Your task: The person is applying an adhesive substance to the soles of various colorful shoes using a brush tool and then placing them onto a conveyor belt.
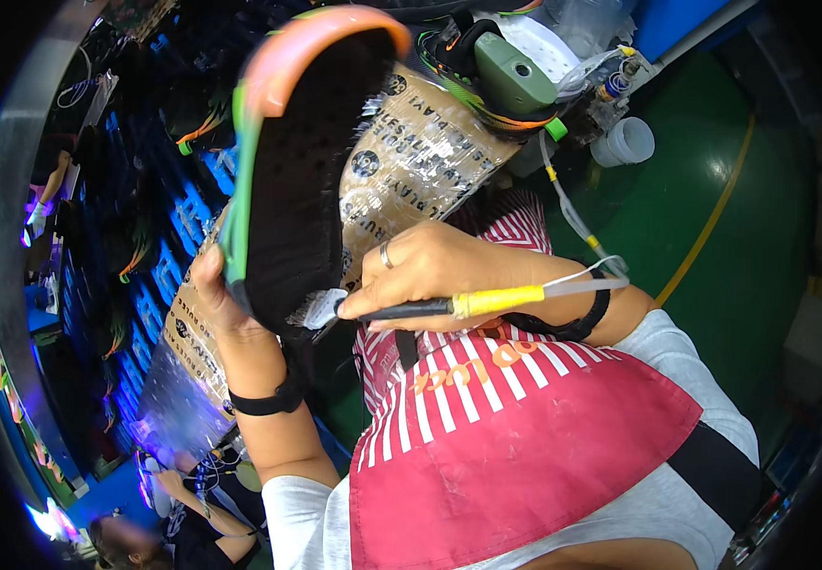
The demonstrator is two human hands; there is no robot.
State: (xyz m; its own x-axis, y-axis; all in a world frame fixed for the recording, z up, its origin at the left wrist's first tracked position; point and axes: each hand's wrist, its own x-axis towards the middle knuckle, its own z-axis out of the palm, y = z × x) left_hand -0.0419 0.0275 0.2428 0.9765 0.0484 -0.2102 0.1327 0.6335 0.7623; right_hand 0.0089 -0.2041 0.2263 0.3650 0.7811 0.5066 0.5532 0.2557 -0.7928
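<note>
My left hand grips a shoe sole by its rim at the near left end, holding it raised and tilted. The sole has a black inner face and a side wall that runs from orange to green. In my right hand is a brush with a dark handle wrapped in yellow tape and a thin clear tube running from its back end. Its whitish bristles touch or nearly touch the sole's inner face at the near end. The fingers of my left hand are partly hidden behind the sole.
Behind the sole lies a tape-covered brown board. A dark shoe upper on a green shoe last stands beyond it. White bucket at the right. Shoes hang along blue racks at the left. A co-worker sits lower left.
</note>
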